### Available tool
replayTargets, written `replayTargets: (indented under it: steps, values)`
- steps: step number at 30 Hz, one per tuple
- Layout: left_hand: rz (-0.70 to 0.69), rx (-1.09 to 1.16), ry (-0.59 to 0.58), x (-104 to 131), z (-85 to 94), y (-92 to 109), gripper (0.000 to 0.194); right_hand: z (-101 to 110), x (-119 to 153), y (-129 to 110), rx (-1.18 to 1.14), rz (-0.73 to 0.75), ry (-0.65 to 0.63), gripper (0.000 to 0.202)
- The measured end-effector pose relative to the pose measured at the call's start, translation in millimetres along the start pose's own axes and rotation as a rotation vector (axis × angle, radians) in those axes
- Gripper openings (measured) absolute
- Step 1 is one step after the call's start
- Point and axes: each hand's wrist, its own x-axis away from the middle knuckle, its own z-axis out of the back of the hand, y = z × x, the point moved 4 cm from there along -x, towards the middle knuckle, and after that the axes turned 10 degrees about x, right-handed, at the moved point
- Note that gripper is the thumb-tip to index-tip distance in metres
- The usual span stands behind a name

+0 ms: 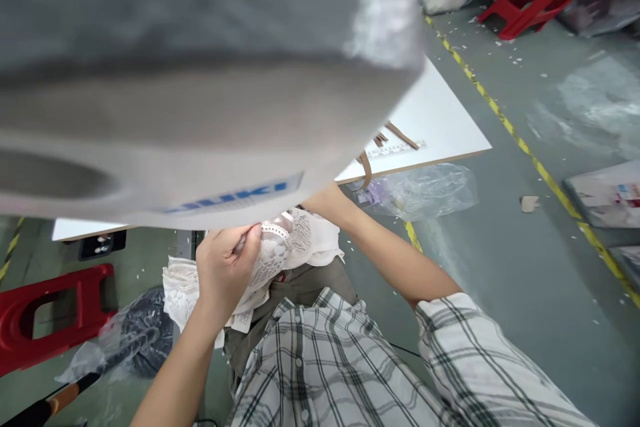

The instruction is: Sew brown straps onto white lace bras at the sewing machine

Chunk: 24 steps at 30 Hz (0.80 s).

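My left hand (227, 267) pinches the edge of a white lace bra (273, 250), thumb on top and fingers curled beneath. The bra lies bunched over my lap, its scalloped lace hanging down on both sides of my left hand. A white sewing machine head (240, 127) with blue lettering fills the upper left, blurred and close. Behind its lower edge, my right hand (325, 203) reaches in beside the bra. Only the back of that hand and the wrist show; its fingers are hidden by the machine.
Brown strips (400, 135) lie on the white table (445, 120), one hanging over its edge. Under it hangs a clear plastic bag (430, 190). Red stools (55, 313) stand at left and far right. Yellow-black tape (500, 113) crosses the grey floor, which is littered with scraps.
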Motion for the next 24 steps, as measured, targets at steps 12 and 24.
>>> replayTargets:
  steps: [12, 24]
  values:
    - [0.021, 0.068, 0.008, -1, -0.8, 5, 0.016, 0, 2, 3, -0.095, 0.014, 0.026, 0.004]
    - [0.057, 0.033, -0.003, -2, 2.3, 8, 0.017, -1, 44, 21, -0.482, -0.168, 0.221, 0.019]
